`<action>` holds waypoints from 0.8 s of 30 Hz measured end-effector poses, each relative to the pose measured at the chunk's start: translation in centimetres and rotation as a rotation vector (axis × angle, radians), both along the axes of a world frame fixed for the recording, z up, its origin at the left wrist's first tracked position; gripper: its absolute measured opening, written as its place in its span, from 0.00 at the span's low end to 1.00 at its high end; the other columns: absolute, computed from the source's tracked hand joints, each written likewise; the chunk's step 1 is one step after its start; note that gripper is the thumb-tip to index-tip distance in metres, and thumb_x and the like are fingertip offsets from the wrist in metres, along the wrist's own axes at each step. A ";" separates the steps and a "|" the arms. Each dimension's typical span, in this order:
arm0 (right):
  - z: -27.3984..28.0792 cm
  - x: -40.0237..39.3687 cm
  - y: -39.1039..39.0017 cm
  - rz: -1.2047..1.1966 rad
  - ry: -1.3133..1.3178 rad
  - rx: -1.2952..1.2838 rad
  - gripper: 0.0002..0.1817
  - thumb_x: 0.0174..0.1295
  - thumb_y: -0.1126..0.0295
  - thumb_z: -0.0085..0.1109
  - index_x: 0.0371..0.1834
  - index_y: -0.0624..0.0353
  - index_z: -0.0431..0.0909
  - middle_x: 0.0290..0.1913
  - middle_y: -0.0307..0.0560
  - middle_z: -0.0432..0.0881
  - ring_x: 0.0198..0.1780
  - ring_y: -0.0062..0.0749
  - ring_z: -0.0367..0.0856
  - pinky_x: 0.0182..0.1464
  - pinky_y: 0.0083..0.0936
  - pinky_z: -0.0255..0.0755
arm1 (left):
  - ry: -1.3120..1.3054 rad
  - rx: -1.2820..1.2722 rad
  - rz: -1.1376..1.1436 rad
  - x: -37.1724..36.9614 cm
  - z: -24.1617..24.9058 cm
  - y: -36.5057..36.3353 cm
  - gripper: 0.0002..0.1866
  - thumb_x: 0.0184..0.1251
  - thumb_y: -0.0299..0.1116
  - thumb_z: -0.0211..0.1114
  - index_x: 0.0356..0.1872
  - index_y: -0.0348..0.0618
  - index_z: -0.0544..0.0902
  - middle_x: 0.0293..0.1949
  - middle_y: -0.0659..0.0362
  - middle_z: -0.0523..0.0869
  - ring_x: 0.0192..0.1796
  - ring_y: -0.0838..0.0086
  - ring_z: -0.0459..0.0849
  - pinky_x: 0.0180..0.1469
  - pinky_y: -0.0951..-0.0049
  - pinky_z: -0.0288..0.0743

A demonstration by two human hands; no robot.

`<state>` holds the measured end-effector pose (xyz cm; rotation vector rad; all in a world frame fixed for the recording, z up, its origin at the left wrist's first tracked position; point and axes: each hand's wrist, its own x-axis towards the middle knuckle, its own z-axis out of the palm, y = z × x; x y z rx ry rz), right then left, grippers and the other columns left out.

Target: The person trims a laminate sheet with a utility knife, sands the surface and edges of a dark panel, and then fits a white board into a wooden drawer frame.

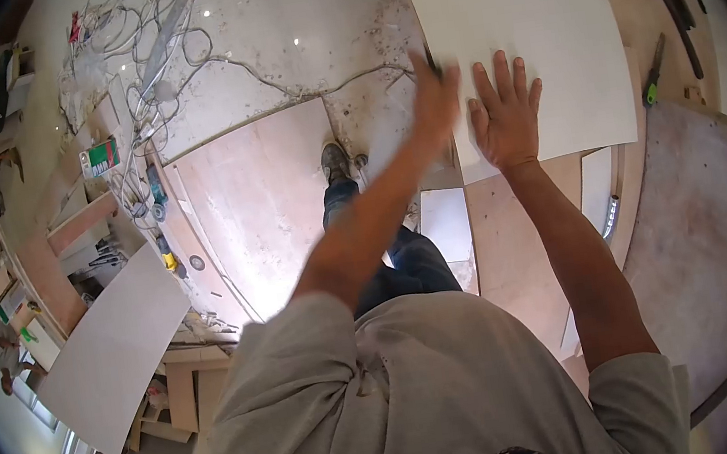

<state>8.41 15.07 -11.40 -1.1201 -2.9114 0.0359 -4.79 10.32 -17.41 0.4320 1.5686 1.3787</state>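
Observation:
My right hand [510,116] lies flat on a large white panel [528,12], palm down with its fingers spread. Close by, at the panel's left edge, is my left hand [437,102], smeared by motion. A small dark shape shows by its fingertips, but I cannot make out whether the hand holds it. The white panel rests over brown wooden boards [521,234]. A grey cable [353,79] runs along the floor towards my left hand.
A handsaw [654,71] with a green and black handle lies right of the panel. Tangled cables [141,36] spread over the dusty floor at upper left. A pale board [263,194] lies by my foot, power tools [167,253] beside it. Another white sheet [114,352] stands lower left.

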 end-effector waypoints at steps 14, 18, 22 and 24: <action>1.3 -0.4 0.1 -0.035 -0.037 -0.065 0.30 0.74 0.56 0.50 0.79 0.48 0.67 0.84 0.56 0.57 0.84 0.62 0.47 0.80 0.71 0.42 | 0.129 0.062 -0.082 6.8 3.7 -7.2 0.54 0.81 0.55 0.53 0.78 0.16 0.33 0.82 0.28 0.42 0.85 0.40 0.42 0.85 0.57 0.39; 1.8 -0.7 0.2 -0.048 -0.037 -0.122 0.30 0.73 0.57 0.52 0.78 0.49 0.68 0.84 0.58 0.56 0.85 0.64 0.46 0.80 0.72 0.40 | 0.211 0.024 0.001 -3.0 3.5 3.1 0.51 0.83 0.53 0.51 0.77 0.14 0.35 0.81 0.23 0.41 0.85 0.37 0.43 0.85 0.57 0.40; 1.7 -0.7 0.4 -0.059 -0.122 -0.184 0.31 0.79 0.51 0.40 0.80 0.51 0.65 0.85 0.60 0.54 0.85 0.67 0.45 0.80 0.71 0.36 | 0.271 0.049 0.018 -15.6 0.7 15.1 0.51 0.83 0.53 0.51 0.77 0.12 0.38 0.80 0.21 0.44 0.84 0.35 0.45 0.85 0.58 0.42; 1.6 -0.5 0.8 -0.037 -0.114 -0.182 0.31 0.80 0.50 0.38 0.81 0.51 0.65 0.85 0.60 0.53 0.86 0.66 0.44 0.80 0.70 0.35 | 0.290 0.035 0.048 -21.4 1.3 20.5 0.52 0.82 0.54 0.51 0.76 0.11 0.38 0.79 0.20 0.47 0.84 0.35 0.47 0.85 0.58 0.43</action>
